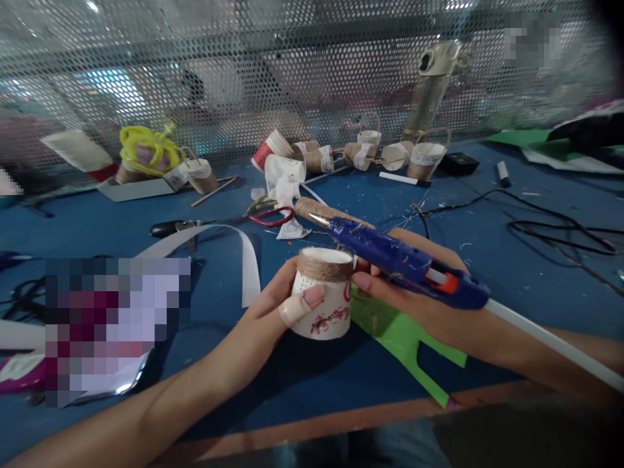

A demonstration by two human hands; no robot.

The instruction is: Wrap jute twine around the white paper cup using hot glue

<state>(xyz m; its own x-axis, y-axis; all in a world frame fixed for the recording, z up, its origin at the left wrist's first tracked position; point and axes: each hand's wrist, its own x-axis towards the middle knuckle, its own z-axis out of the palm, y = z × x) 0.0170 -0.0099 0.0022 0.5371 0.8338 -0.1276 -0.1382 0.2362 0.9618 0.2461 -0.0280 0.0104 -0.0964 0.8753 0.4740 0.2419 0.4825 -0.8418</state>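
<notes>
My left hand (pixel 283 305) is wrapped round a white paper cup (pixel 325 305) with red markings, turned upside down, with brown twine wound round its top band. A bandage covers the thumb. My right hand (pixel 414 296) grips a blue hot glue gun (pixel 390 253) with an orange trigger and a white glue stick out the back. Its metal nozzle points left, just above and behind the cup. The right fingertips touch the cup's right side.
A blue table (pixel 97 227) holds red-handled scissors (pixel 270 216), a green paper cutout (pixel 404 335), a white paper strip (pixel 248 266), twine-wrapped cups (pixel 424 159) at the back, yellow cord (pixel 146 149), black cables (pixel 550 227) at the right. A perforated metal screen (pixel 292 65) stands behind.
</notes>
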